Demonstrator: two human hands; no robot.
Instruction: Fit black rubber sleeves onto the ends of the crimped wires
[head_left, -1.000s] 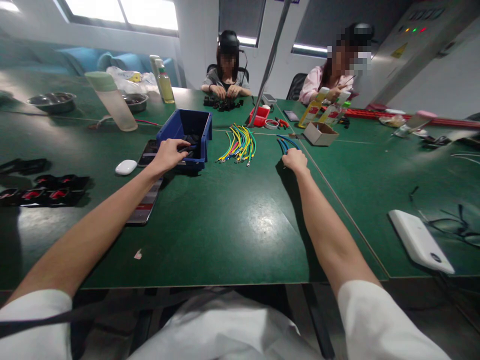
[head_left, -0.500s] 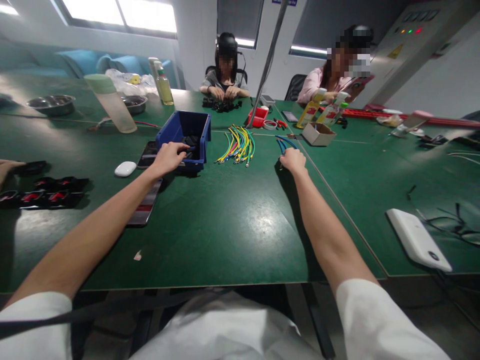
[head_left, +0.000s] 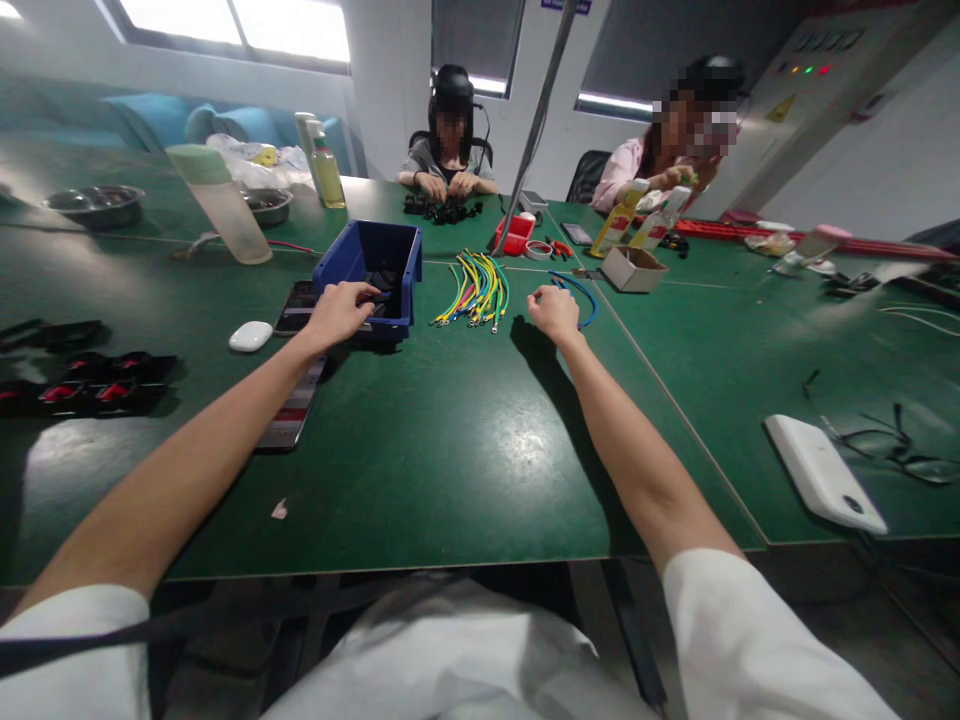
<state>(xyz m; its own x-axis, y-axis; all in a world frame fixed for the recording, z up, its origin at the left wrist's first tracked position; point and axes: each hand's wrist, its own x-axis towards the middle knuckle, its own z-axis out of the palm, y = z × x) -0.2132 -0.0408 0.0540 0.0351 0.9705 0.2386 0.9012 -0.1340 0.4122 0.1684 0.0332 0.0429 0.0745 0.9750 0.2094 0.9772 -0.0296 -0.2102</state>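
My left hand (head_left: pixel 341 312) rests over the low front of the blue plastic bin (head_left: pixel 405 300). Its fingertips are pressed together over the dark pieces (head_left: pixel 384 280) inside, and what they grip is hidden. My right hand (head_left: pixel 553 312) is just left of several blue cables (head_left: pixel 585 300) on the green table. Its fingers are curled in, and nothing shows in them. Between the bin and my right hand lies a loose bundle of yellow and green cables (head_left: pixel 480 285) with metal terminals at their ends.
Left of the bin are a phone (head_left: pixel 289 425), a white earbud case (head_left: pixel 250 337) and a frosted bottle (head_left: pixel 229 215). A small carton (head_left: pixel 634 270), red tray (head_left: pixel 514 235) and metal pole (head_left: pixel 536 125) stand beyond my right hand. Two people sit across the table.
My right hand has come off the blue cables and shifted left, leaving them on the table. My left hand has stayed at the bin. The person at the far right has lowered a hand toward the bottles.
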